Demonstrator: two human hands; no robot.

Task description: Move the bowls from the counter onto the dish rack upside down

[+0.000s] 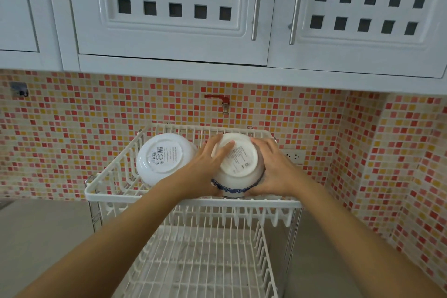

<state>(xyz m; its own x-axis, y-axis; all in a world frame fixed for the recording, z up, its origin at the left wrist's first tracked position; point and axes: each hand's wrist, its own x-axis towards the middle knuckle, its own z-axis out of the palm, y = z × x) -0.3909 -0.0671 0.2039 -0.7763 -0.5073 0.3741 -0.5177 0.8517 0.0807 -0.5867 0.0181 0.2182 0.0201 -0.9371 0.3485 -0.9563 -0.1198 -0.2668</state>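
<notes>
A white two-tier wire dish rack [193, 201] stands on the counter against the tiled wall. On the left of its upper tier a plain white bowl [164, 159] rests upside down, with a label on its base. To its right is a white bowl with a blue patterned rim [238, 172], also bottom up, on the upper tier. My left hand [208, 164] grips its left side with fingers over the base. My right hand [271, 167] clasps its right side. The bowl's far rim is hidden.
The rack's lower tier [200, 266] holds nothing. A grey counter [43, 230] runs to the left and right of the rack. A red tap [217, 99] juts from the mosaic wall, a wall socket [294, 156] sits right of the rack, and white cabinets [174, 12] hang overhead.
</notes>
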